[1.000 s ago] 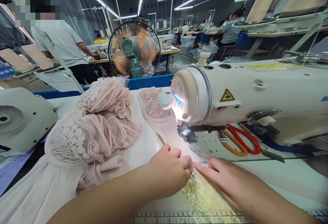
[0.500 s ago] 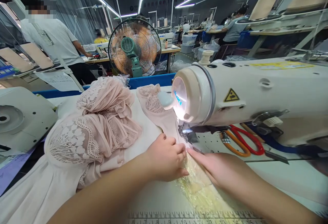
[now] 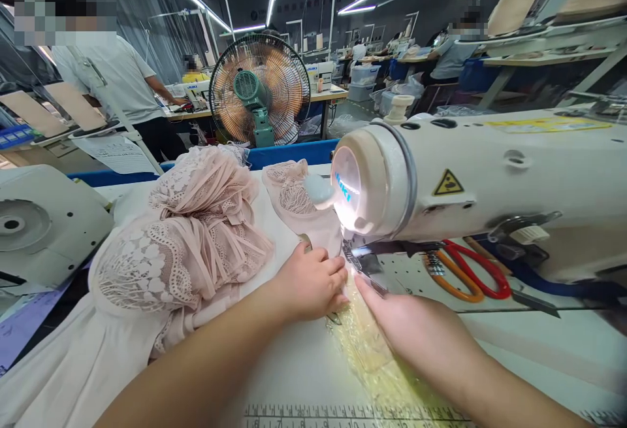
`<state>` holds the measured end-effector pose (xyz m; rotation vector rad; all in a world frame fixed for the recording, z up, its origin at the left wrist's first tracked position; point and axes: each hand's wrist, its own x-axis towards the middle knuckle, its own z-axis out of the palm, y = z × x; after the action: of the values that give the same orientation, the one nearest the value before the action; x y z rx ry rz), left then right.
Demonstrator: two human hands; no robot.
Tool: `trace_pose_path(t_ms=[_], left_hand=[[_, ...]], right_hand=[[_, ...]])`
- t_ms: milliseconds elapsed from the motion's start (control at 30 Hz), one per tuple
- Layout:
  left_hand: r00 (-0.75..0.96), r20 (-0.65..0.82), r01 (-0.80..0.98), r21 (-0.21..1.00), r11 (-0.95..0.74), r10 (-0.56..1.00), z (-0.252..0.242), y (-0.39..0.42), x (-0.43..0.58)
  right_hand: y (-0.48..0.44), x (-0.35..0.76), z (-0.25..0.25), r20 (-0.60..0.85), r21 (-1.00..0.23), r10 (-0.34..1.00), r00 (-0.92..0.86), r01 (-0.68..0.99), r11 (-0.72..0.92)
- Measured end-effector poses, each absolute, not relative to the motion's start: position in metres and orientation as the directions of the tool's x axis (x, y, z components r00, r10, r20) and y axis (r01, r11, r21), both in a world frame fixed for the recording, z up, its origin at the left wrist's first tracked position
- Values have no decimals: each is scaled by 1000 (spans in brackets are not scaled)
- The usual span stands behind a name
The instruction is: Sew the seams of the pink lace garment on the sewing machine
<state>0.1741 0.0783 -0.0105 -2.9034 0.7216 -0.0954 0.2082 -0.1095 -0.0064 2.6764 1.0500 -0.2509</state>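
My left hand (image 3: 311,283) is closed on the lower edge of a pink lace bra piece (image 3: 313,222), just left of the sewing machine's (image 3: 377,180) needle area. A small metal-looking tip (image 3: 305,240) shows above its knuckles, and a thin dark curved bit shows below its fingers; I cannot tell what they belong to. Flat beside the metal presser and guide parts (image 3: 360,261) lies my right hand (image 3: 404,320), fingers stretched forward and partly hidden. Between my hands, a yellowish strip under clear plastic (image 3: 369,349) runs along the table toward me.
A heap of pink lace bras (image 3: 196,225) lies at left. Red-handled scissors (image 3: 482,268) and an orange-handled tool (image 3: 455,278) rest under the machine arm. A printed ruler (image 3: 304,415) marks the front edge. A fan (image 3: 259,88) and a person in a white shirt (image 3: 117,82) are beyond.
My left hand has shifted slightly left and forward along the fabric, and a metal-looking tip now shows by it. The right hand stays nearly in place. The view has shifted slightly.
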Motion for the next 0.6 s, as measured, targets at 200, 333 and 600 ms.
trace_pose_path(t_ms=[200, 333, 600], left_hand=[[915, 2, -401, -124, -908, -404, -9, 82, 177], [960, 74, -263, -101, -959, -271, -4, 81, 175], [988, -134, 72, -19, -997, 73, 13, 97, 211]], right_hand=[[-130, 202, -32, -183, 182, 709, 681, 733, -656], [-139, 205, -56, 4, 114, 776, 630, 771, -627], [-144, 214, -74, 152, -52, 775, 614, 788, -614]])
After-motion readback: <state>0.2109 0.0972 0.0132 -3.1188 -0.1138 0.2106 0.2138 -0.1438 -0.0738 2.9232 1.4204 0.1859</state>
